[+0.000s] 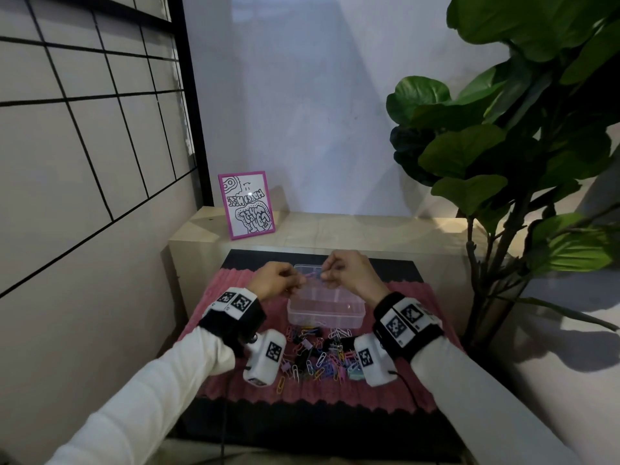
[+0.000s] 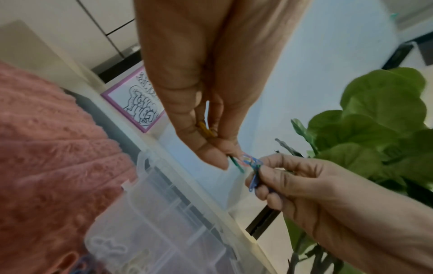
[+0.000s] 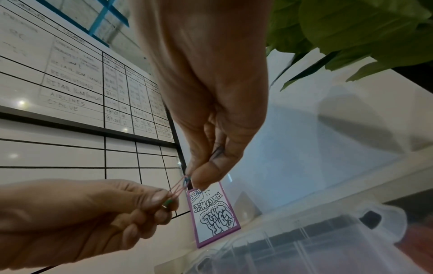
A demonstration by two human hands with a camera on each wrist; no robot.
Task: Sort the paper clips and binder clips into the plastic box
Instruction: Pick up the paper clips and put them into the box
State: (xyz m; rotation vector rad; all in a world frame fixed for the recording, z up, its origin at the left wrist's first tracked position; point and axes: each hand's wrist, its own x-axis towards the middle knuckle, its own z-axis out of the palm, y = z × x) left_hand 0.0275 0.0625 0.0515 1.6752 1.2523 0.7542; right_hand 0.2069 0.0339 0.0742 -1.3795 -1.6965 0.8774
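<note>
Over the clear plastic box [image 1: 355,318], both hands pull at a small tangle of linked paper clips [image 1: 312,276]. My left hand [image 1: 302,280] pinches a green clip [image 2: 236,164] at thumb and fingertip and keeps a yellow clip [image 2: 206,129] tucked in its fingers. My right hand [image 1: 323,275] pinches a blue clip [image 2: 254,180]. A thin pink clip [image 3: 178,187] stretches between the two grips. A pile of coloured paper clips and binder clips [image 1: 318,357] lies on the pink mat [image 1: 335,394] in front of the box. A few pale clips [image 2: 110,248] lie in the box's near compartment.
A pink-framed drawing [image 1: 246,204] leans on the beige ledge [image 1: 335,229] behind the mat. A big leafy plant [image 1: 520,162] stands at the right, close to my right arm. A gridded whiteboard [image 1: 84,129] covers the left wall.
</note>
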